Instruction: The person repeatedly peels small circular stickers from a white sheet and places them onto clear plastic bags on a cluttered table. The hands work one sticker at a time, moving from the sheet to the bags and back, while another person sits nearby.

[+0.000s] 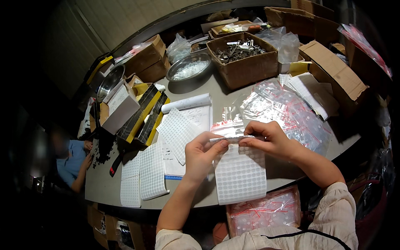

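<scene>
A white sheet of round stickers [241, 179] hangs over the table's near edge in front of me. My left hand [203, 154] is closed on the left end of its bent upper edge, thumb on top. At the other end, my right hand [268, 141] pinches the same edge between thumb and fingers. Just beyond my fingers lie clear zip bags [287, 114] with red strips, spread in a loose pile. More sticker sheets [153, 171] rest to the left of my left hand, one of them [178, 131] on top of a written notepad [202, 113].
Farther back stand a cardboard box of small dark metal parts [243, 56] and a metal bowl of clear pieces [189, 68]. Black-and-yellow boxes [143, 114] are at the left. A box of bags [264, 212] sits below the table edge. Another person [73, 160] is at far left.
</scene>
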